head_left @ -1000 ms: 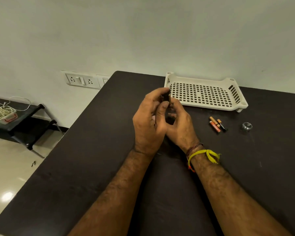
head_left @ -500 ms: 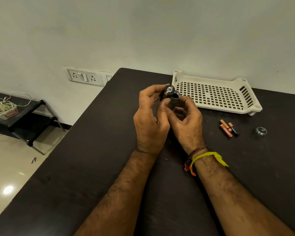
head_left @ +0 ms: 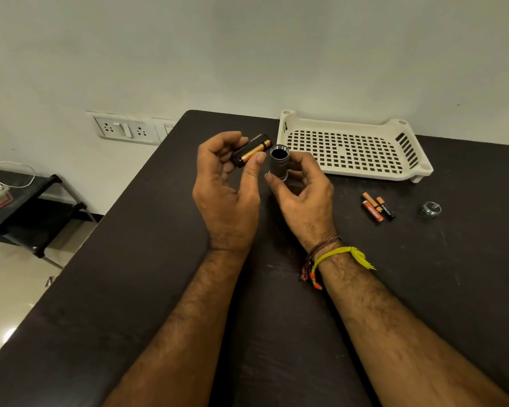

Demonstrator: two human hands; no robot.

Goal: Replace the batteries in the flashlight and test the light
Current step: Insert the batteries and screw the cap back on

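My left hand (head_left: pixel 224 189) grips a black battery holder (head_left: pixel 252 149) with copper-coloured batteries in it, held just left of the flashlight. My right hand (head_left: pixel 301 195) holds the grey flashlight body (head_left: pixel 279 163) upright, its open dark end facing up. The holder is out of the body and close beside its rim. Three loose batteries (head_left: pixel 378 207) lie on the black table (head_left: pixel 130 259) to the right of my right hand. Further right sits the flashlight's silver end cap (head_left: pixel 430 208).
A cream perforated tray (head_left: pixel 350 148) stands at the back of the table against the wall. Wall sockets (head_left: pixel 124 129) are at the left. A low black stand (head_left: pixel 27 201) with cables sits on the floor beyond the table's left edge.
My hands have come apart: the left one has drawn the battery holder out of the flashlight body and tipped it leftward, so the body's open end now shows.
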